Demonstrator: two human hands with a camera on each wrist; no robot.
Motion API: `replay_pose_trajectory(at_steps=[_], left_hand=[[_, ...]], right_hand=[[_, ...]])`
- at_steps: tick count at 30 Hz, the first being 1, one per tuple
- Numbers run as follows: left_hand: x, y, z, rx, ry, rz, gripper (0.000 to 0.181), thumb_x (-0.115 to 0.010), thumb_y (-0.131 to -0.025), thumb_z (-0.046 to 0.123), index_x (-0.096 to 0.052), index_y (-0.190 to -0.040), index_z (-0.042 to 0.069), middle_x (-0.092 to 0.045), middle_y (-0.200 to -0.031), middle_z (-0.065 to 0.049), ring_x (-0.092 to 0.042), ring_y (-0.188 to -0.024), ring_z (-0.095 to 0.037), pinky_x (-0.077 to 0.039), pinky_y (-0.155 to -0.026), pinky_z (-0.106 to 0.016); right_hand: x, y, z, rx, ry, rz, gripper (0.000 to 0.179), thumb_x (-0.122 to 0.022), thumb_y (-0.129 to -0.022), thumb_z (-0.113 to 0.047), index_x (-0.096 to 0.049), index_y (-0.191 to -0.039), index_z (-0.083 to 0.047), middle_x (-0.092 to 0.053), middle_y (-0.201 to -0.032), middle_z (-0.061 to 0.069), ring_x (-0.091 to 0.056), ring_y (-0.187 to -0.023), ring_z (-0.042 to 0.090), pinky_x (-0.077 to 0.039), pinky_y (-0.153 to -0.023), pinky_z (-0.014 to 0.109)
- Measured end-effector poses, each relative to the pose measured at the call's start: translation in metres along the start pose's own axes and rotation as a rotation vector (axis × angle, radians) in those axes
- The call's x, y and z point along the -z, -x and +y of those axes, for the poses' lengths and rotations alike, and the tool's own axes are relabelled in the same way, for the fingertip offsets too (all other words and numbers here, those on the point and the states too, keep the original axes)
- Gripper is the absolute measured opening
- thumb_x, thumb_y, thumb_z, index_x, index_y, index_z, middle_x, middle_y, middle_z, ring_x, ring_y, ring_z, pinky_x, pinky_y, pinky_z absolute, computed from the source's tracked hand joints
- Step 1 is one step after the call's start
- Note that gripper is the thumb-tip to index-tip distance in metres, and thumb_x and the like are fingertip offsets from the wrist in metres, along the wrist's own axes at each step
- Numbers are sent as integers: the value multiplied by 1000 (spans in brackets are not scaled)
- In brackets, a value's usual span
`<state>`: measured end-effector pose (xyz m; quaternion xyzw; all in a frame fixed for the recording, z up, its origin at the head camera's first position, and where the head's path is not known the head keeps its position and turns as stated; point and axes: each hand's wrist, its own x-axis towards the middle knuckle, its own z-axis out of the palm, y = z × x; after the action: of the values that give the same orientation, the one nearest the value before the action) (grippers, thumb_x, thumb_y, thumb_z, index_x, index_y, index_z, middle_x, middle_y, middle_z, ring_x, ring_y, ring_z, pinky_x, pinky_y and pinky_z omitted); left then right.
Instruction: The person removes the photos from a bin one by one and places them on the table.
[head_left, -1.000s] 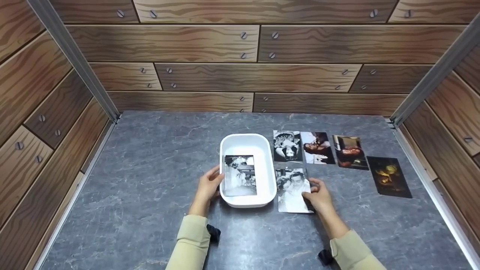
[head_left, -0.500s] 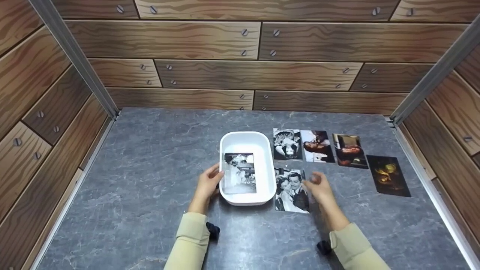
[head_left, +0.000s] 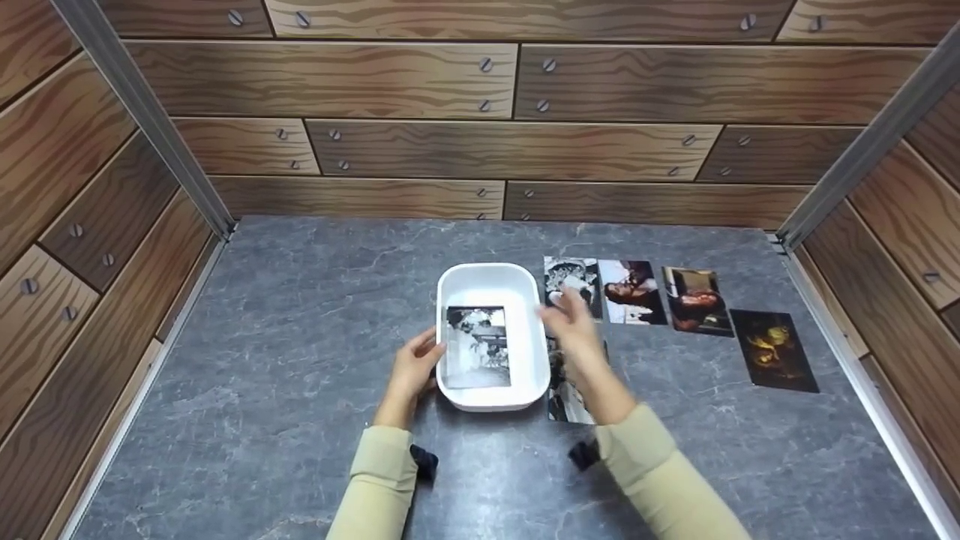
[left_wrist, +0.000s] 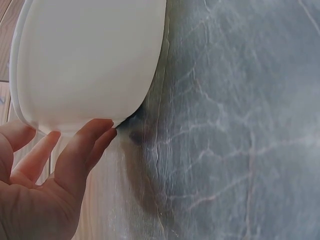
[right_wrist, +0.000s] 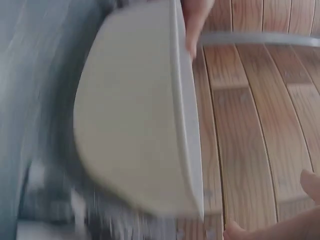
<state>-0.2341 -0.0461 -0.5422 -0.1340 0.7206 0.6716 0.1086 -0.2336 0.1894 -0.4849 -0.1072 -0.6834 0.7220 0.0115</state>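
Note:
A white plastic tub (head_left: 527, 352) stands mid-table with a black-and-white photo (head_left: 478, 356) lying inside at its left. My left hand (head_left: 412, 365) holds the tub's left side, thumb at the rim and fingers against the outer wall, as the left wrist view shows. Blurred, my right hand (head_left: 576, 330) hovers just right of the tub with nothing in it. Under that hand and wrist, a black-and-white photo of a couple (head_left: 562, 397) is partly hidden. Behind it, another black-and-white photo (head_left: 570, 268) is partly covered by the fingers.
To the right on the grey marbled tabletop (head_left: 322, 322) lie a colour photo (head_left: 630, 292), another colour photo (head_left: 697, 300) and a dark photo with a yellow subject (head_left: 775, 350). Wood-patterned panels (head_left: 405, 150) enclose the table at the back and sides.
My right hand let go of the couple's photo, leaving it flat right of the tub, then moved left and farther back. My left hand and the tub stayed in place.

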Motion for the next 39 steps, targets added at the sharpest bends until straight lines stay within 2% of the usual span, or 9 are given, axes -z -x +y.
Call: replay_pose_trajectory(at_steps=[2, 6, 13, 18, 22, 26, 32, 39], left_hand=[[0, 1, -1, -11, 4, -6, 46, -60, -96, 14, -50, -140, 5, -52, -136, -28, -62, -110, -35, -60, -71, -35], [0, 1, -2, -30, 8, -10, 46, -60, -95, 13, -50, -140, 4, -54, -134, -28, -63, -104, -31, -60, -68, -35], [-1, -2, -3, -17, 1, 9, 45, -60, -95, 13, -51, -139, 4, -56, -132, -27, -65, -103, -29, -60, -69, -35], [-1, -1, -3, -25, 14, 0, 45, -60, -95, 11, -51, -138, 3, -54, -134, -28, -64, -107, -33, -60, -71, -37], [0, -1, -3, -28, 20, -1, 45, -60, -95, 12, -51, -139, 4, -52, -136, -29, -64, -107, -34, -60, -70, -36], [1, -2, -2, -26, 14, 6, 45, -60, -95, 12, -51, -139, 5, -52, -136, -28, -64, -106, -33, -60, -68, -35], [1, -2, -2, -33, 20, 7, 45, -60, -95, 10, -51, -139, 3, -52, -135, -30, -63, -109, -36, -60, -73, -37], [0, -2, 0, -4, -33, 20, 45, -61, -95, 16, -53, -138, 7, -54, -135, -26, -62, -107, -29, -57, -65, -30]], right_hand=[[-15, 2, 5, -19, 11, -49, 72, -60, -92, -6, -20, -151, 3, -26, -151, 32, -34, -136, 45, -29, -116, 50], [-37, 4, 18, -102, 65, -93, 74, -64, -90, -12, -23, -150, 2, -25, -152, 31, -32, -137, 46, -28, -115, 52], [-55, 0, 40, -214, 85, -75, 77, -65, -90, -13, -21, -149, 9, -19, -153, 35, -20, -142, 47, -19, -118, 52], [-60, -2, 51, -273, 186, -49, 82, -68, -88, -16, -19, -151, 5, -17, -156, 30, -21, -143, 43, -24, -118, 50], [-64, -3, 54, -290, 339, -10, 83, -70, -85, -23, -25, -151, 0, -23, -156, 26, -23, -143, 41, -23, -118, 50], [-70, -5, 54, -300, 431, 23, 84, -72, -82, -24, -28, -151, -3, -27, -155, 24, -25, -142, 40, -20, -118, 50], [-76, -11, 52, -324, 458, 30, 85, -72, -79, -20, -29, -150, 0, -29, -153, 26, -23, -142, 41, -17, -119, 49], [-75, -12, 53, -316, 495, 59, 77, -70, -79, -21, -38, -147, -3, -35, -148, 27, -28, -137, 42, -21, -116, 52]])
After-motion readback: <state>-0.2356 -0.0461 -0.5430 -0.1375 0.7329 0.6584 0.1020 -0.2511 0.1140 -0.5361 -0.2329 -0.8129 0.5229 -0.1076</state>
